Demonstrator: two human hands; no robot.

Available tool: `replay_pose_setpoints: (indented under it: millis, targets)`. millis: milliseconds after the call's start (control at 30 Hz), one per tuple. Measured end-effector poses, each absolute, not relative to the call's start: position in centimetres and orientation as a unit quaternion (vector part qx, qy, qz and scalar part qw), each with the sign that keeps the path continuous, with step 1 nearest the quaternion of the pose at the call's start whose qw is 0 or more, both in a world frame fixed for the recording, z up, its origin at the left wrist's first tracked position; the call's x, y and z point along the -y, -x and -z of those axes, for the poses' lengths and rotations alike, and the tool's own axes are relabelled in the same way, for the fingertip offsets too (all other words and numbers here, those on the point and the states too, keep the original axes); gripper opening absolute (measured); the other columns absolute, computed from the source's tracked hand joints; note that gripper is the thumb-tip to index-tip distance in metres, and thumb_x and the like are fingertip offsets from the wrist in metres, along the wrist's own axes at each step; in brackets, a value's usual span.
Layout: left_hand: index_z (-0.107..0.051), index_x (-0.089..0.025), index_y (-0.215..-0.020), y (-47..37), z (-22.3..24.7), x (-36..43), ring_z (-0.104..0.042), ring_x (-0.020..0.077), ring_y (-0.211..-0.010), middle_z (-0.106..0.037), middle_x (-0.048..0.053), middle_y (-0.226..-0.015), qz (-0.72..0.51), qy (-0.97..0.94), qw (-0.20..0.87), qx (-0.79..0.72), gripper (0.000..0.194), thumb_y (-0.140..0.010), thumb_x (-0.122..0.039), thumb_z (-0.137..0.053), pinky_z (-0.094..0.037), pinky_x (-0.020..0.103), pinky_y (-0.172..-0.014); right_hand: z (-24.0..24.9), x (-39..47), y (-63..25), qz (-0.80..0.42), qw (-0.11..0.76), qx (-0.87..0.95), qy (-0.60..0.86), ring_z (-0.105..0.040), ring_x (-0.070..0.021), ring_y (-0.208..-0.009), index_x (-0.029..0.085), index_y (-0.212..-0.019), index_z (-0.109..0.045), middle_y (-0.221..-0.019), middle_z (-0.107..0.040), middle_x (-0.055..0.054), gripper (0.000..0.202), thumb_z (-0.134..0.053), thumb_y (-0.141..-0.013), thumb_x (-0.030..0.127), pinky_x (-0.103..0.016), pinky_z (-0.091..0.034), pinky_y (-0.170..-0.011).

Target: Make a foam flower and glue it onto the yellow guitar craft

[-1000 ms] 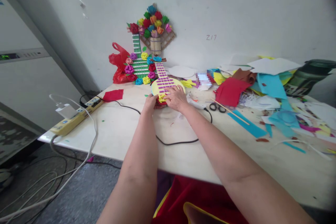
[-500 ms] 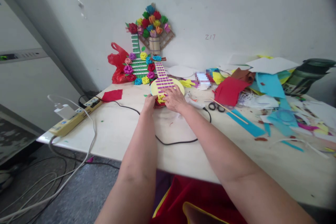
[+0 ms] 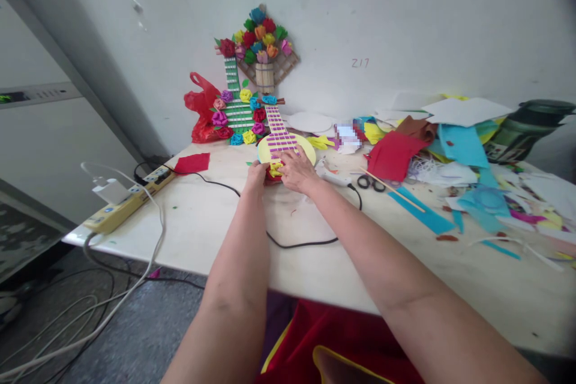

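A guitar-shaped paper craft point(image 3: 292, 143) with a yellow round body and purple-striped neck leans at the middle of the table. At its lower edge sits a yellow paper flower point(image 3: 275, 169), with a red flower point(image 3: 272, 179) just below it. My left hand point(image 3: 257, 177) is closed at the lower left edge of the craft, beside these flowers; part of its grip is hidden. My right hand point(image 3: 297, 171) presses its bent fingers on the yellow flower from the right. Just right of that hand lies a white glue gun point(image 3: 332, 174) with a black cord.
Black-handled scissors point(image 3: 371, 183), a wooden stick point(image 3: 396, 192) and blue paper point(image 3: 425, 214) lie to the right. Scraps pile up near a dark bottle point(image 3: 526, 132). Left is a power strip point(image 3: 121, 208). Behind stand a green flower-decked craft point(image 3: 238, 111) and a red bag point(image 3: 202, 111).
Almost nothing differs. My right hand has shifted very slightly on the yellow flower, while my left hand stays in place at the craft's edge.
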State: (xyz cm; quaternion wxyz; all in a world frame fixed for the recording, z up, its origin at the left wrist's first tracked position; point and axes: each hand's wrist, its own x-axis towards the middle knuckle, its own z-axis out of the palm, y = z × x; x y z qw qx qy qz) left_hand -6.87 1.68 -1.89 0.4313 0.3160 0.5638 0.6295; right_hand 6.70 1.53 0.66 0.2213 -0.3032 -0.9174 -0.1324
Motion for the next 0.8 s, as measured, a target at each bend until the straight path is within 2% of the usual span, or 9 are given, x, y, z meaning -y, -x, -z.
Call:
replay_pose_setpoints:
  millis: [433, 800]
  targets:
    - [-0.050, -0.018, -0.079, 6.73, 1.90, -1.65, -0.058, 0.0155, -0.054, -0.057, 0.002, -0.067, -0.637, -0.306, 0.427, -0.565, 0.017, -0.064, -0.013, -0.054, -0.051, 0.029, -0.048, -0.52, -1.50, -6.41, 0.117, 0.218, 0.920, 0.304, -0.038, -0.0251, -0.116, 0.017, -0.085, -0.069, -0.131, -0.046, -0.004, 0.027, -0.044, -0.077, 0.013, -0.049, 0.012, -0.106]
    - [-0.049, -0.017, -0.077, 6.41, 1.63, -1.44, -0.057, 0.0135, -0.054, -0.053, 0.000, -0.061, -0.638, -0.304, 0.425, -0.566, 0.015, -0.064, -0.010, -0.051, -0.050, 0.026, -0.050, -0.69, -1.38, -5.94, 0.113, 0.210, 0.922, 0.305, -0.039, -0.0245, -0.115, 0.016, -0.089, -0.068, -0.130, -0.048, -0.004, 0.029, -0.042, -0.077, 0.013, -0.050, 0.010, -0.107]
